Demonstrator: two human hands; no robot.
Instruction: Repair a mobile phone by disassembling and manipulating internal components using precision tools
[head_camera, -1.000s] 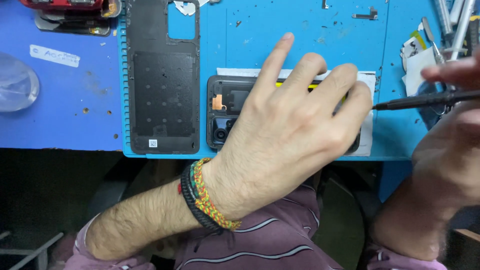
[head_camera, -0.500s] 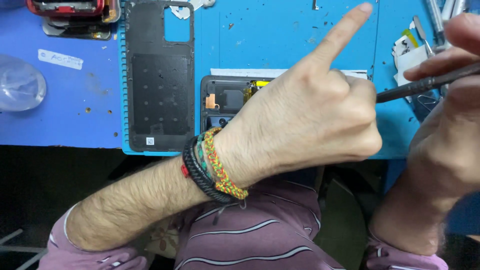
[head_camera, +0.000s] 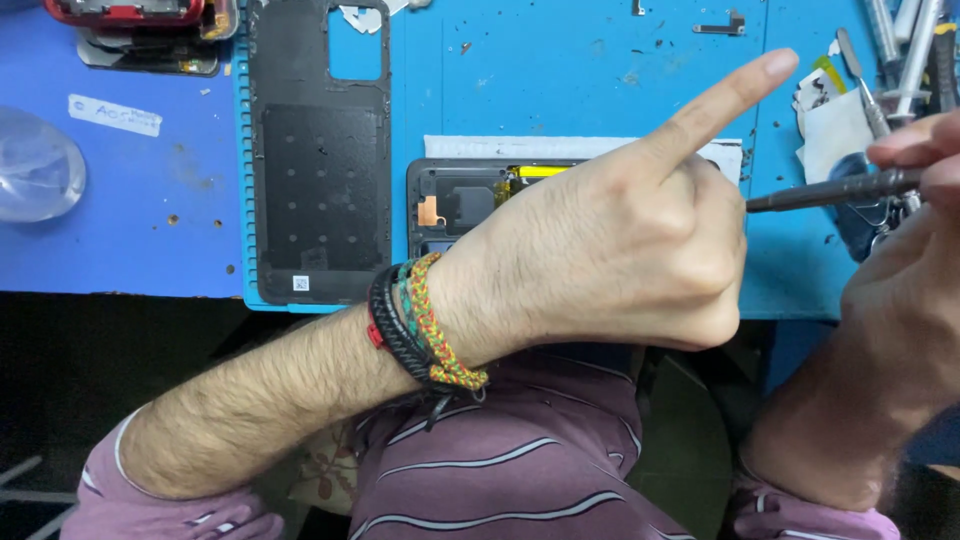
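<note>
- I see the dark, slim metal screwdriver (head_camera: 835, 188) pinched between the fingertips of my right hand (head_camera: 890, 290), its tip pointing left, just beside the left knuckles.
- My left hand (head_camera: 620, 250) is curled into a loose fist holding nothing, index finger stretched up and right, hovering over the opened black phone body (head_camera: 465, 205).
- That phone lies on the light-blue work mat (head_camera: 560, 70), near its front edge.
- Left of it lies the detached black plastic back cover (head_camera: 320, 160).
- Braided bracelets (head_camera: 420, 320) ring my left wrist.
</note>
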